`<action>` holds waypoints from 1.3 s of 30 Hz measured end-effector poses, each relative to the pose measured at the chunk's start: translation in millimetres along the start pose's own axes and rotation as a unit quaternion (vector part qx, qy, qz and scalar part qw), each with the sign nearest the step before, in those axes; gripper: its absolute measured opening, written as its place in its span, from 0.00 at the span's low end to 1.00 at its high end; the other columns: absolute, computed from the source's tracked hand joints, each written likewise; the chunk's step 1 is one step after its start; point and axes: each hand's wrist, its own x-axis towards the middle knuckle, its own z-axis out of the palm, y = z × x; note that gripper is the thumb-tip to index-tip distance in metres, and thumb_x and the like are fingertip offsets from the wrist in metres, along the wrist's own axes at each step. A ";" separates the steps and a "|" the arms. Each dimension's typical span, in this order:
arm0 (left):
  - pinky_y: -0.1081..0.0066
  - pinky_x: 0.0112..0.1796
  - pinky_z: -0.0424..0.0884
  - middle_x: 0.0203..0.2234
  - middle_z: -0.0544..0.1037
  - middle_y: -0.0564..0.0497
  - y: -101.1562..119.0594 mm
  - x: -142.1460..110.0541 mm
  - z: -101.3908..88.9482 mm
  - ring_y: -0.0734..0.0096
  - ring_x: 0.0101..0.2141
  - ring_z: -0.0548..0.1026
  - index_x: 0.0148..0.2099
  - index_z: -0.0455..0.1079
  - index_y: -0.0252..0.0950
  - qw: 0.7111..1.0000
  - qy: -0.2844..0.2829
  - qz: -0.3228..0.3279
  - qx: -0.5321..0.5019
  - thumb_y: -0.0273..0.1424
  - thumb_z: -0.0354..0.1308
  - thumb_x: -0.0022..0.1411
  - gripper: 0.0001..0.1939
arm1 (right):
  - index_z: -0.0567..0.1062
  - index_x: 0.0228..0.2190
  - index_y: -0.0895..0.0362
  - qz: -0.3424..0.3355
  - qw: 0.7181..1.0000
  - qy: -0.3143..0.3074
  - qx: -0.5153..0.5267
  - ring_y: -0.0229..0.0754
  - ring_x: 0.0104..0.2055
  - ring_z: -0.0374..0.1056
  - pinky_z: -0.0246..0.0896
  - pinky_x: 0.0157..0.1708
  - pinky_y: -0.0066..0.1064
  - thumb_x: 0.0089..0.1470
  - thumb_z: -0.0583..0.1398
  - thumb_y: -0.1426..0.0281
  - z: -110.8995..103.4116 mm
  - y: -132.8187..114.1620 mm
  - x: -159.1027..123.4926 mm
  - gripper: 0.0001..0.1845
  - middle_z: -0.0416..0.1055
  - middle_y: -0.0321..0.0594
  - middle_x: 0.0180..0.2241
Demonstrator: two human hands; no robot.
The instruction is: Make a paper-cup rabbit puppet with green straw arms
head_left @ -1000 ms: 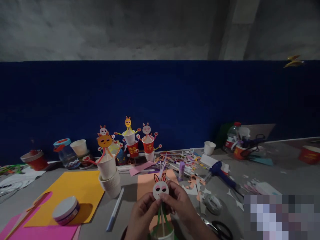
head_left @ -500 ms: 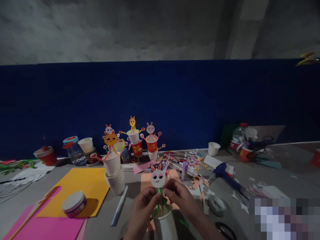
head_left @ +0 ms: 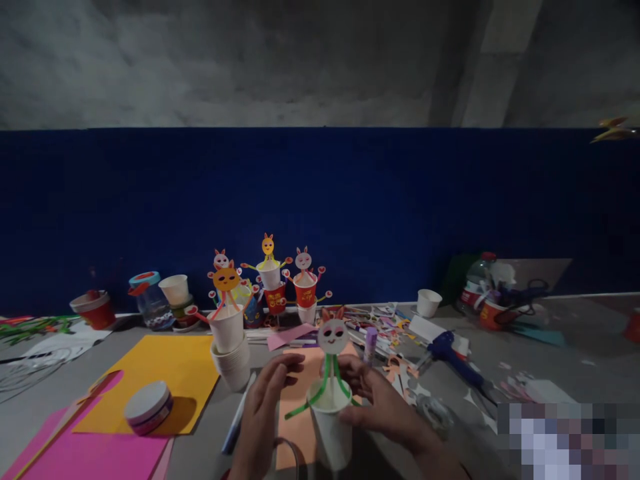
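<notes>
A white paper cup (head_left: 331, 433) stands upright in front of me. From it rises a round white rabbit face (head_left: 333, 337) with orange-pink ears, carried on green strips (head_left: 327, 377) that bend out over the rim. My right hand (head_left: 383, 403) is at the cup's right side, thumb across its upper edge and fingers curled behind. My left hand (head_left: 267, 407) is on the other side, fingers loosely curved and apart from the thumb, with a gap to the cup. Under and behind the cup lies a peach paper sheet (head_left: 295, 433).
Finished cup figures (head_left: 227, 327) stand at the back left. Yellow paper (head_left: 165, 360), pink paper (head_left: 100, 453) and a lidded tub (head_left: 149, 407) lie left. A marker (head_left: 235, 427) lies beside my left hand. Rightward are a purple glue stick (head_left: 370, 343), a blue glue gun (head_left: 455, 357), tape (head_left: 434, 412) and scraps.
Both hands have let go of the strips under the rabbit face. My left hand has drawn back leftward; my right hand is at the cup. The cup figure appears farther up in view.
</notes>
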 end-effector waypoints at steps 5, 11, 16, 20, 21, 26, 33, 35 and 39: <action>0.61 0.44 0.72 0.46 0.82 0.43 -17.5 -0.8 11.0 0.51 0.47 0.76 0.45 0.80 0.40 0.959 -0.051 -0.126 -0.248 0.56 0.61 0.56 0.27 | 0.68 0.54 0.53 -0.035 0.996 0.050 0.060 0.56 0.54 0.70 0.61 0.54 0.46 0.45 0.71 0.55 -9.1 0.4 1.2 0.37 0.73 0.50 0.53; 0.59 0.43 0.72 0.49 0.81 0.45 -49.8 -14.3 35.5 0.47 0.49 0.76 0.48 0.79 0.45 0.930 -0.134 -0.134 -0.316 0.55 0.69 0.45 0.31 | 0.68 0.53 0.53 -0.057 0.990 0.104 0.079 0.57 0.55 0.69 0.61 0.54 0.47 0.46 0.70 0.53 -8.9 8.4 5.1 0.36 0.73 0.52 0.53; 0.55 0.51 0.69 0.44 0.84 0.42 -61.2 -17.0 38.5 0.44 0.50 0.76 0.48 0.79 0.39 0.957 -0.107 -0.071 -0.260 0.42 0.77 0.39 0.32 | 0.69 0.52 0.53 -0.058 0.992 0.106 0.040 0.57 0.57 0.68 0.60 0.57 0.48 0.48 0.70 0.55 2.2 3.1 2.9 0.33 0.73 0.52 0.54; 0.54 0.50 0.71 0.41 0.85 0.43 -56.5 -16.7 35.3 0.44 0.47 0.78 0.46 0.79 0.39 0.962 -0.067 -0.088 -0.247 0.41 0.76 0.42 0.27 | 0.65 0.59 0.49 -0.046 0.994 0.098 -0.010 0.56 0.62 0.63 0.59 0.59 0.48 0.48 0.71 0.59 4.2 -1.6 -4.4 0.39 0.64 0.50 0.62; 0.54 0.49 0.71 0.40 0.85 0.43 -55.4 -16.6 35.0 0.44 0.47 0.78 0.45 0.79 0.39 0.962 -0.063 -0.093 -0.248 0.41 0.76 0.41 0.27 | 0.66 0.59 0.48 -0.037 0.994 0.099 -0.025 0.56 0.62 0.63 0.60 0.58 0.48 0.49 0.71 0.60 3.1 -2.3 -6.0 0.39 0.64 0.49 0.62; 0.54 0.50 0.71 0.42 0.84 0.40 -53.7 -18.5 36.5 0.42 0.49 0.77 0.45 0.79 0.37 0.964 -0.071 -0.096 -0.239 0.41 0.76 0.40 0.28 | 0.77 0.47 0.50 -0.060 0.987 0.146 -0.037 0.54 0.56 0.68 0.62 0.55 0.44 0.55 0.66 0.56 -4.8 -4.0 -5.0 0.20 0.72 0.46 0.55; 0.54 0.53 0.69 0.47 0.82 0.40 -52.8 -25.4 37.9 0.42 0.53 0.74 0.46 0.79 0.37 0.966 -0.117 -0.098 -0.210 0.39 0.75 0.45 0.25 | 0.80 0.37 0.57 -0.035 0.985 0.167 0.023 0.50 0.40 0.73 0.66 0.46 0.40 0.51 0.69 0.55 -3.6 -6.5 9.4 0.19 0.79 0.43 0.36; 0.55 0.53 0.68 0.48 0.82 0.40 -53.4 -26.4 37.5 0.42 0.54 0.74 0.47 0.79 0.38 0.963 -0.125 -0.106 -0.213 0.38 0.75 0.45 0.25 | 0.80 0.35 0.58 -0.020 0.983 0.183 0.007 0.51 0.39 0.74 0.67 0.43 0.40 0.49 0.69 0.53 -1.8 -6.9 12.4 0.21 0.80 0.44 0.34; 0.54 0.53 0.69 0.49 0.82 0.41 -54.7 -27.1 35.3 0.42 0.54 0.74 0.48 0.78 0.39 0.962 -0.129 -0.112 -0.215 0.37 0.75 0.45 0.27 | 0.81 0.33 0.60 -0.006 0.982 0.188 -0.018 0.52 0.37 0.74 0.67 0.39 0.38 0.49 0.68 0.52 0.2 -6.4 16.3 0.22 0.81 0.45 0.32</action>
